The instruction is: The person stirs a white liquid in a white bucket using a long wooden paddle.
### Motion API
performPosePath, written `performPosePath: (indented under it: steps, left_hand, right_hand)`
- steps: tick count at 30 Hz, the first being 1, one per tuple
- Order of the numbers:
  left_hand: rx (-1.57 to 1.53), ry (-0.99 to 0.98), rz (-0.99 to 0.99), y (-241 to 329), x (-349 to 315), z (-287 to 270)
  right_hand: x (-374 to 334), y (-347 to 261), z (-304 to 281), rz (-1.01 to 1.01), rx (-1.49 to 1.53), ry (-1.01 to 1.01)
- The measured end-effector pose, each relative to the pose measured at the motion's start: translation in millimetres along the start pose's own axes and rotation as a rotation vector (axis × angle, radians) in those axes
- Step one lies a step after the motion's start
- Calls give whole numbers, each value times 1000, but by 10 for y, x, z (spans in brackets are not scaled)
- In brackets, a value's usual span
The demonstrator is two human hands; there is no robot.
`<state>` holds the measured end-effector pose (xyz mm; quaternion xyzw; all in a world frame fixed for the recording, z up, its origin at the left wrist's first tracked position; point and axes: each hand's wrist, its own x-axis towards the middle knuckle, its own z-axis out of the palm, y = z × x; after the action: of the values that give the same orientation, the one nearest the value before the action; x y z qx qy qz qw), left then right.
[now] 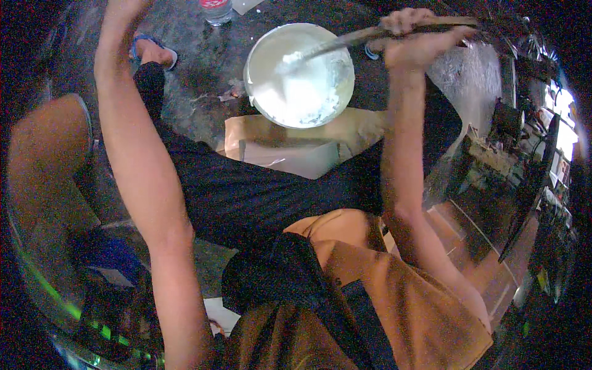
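Note:
A round white bucket [251, 92] stands in front of me with white, powdery or pasty stuff [308, 102] inside, brightly lit. My right hand [419, 46] is closed around a long, thin stick [351, 38] at the upper right. The stick slants down leftward over the bucket's rim, and its whitened lower end touches or hovers over the stuff; glare hides which. My left forearm [139, 142] reaches up along the left side, and its hand lies beyond the top edge of the picture.
Below the bucket is an open tan cardboard box [237, 132]. A clear bottle with a red label [217, 12] stands beyond the bucket on the dark floor [203, 68]. A foot in a blue-strapped sandal [157, 54] is at left. Crumpled clear plastic [475, 77] and clutter line the right.

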<state>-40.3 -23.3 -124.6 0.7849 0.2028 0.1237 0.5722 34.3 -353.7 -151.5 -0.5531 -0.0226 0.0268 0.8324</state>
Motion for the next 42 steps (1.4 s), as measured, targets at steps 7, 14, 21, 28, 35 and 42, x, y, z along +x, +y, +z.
performPosePath:
  steps: [7,14,21,28,35,42]
  left_hand:
    - [40,1,19,8,106,76]
    - [-2,-8,15,-78,66,-33]
    - [49,-1,124,-26,-12,55]
    - [31,15,57,-20,-14,20]
    - [19,-8,69,-84,95,3]
    - [7,-14,110,-30,-8,22]
  right_hand:
    - [-264,990,-442,294,18,160]
    - [-156,-301,-96,238,-75,-5]
    - [-87,400,-221,-73,-107,-108]
    - [-405,814,-16,165,-205,248]
    - [-144,295,66,284,-68,322]
    - [-215,-437,297,65,-136,231]
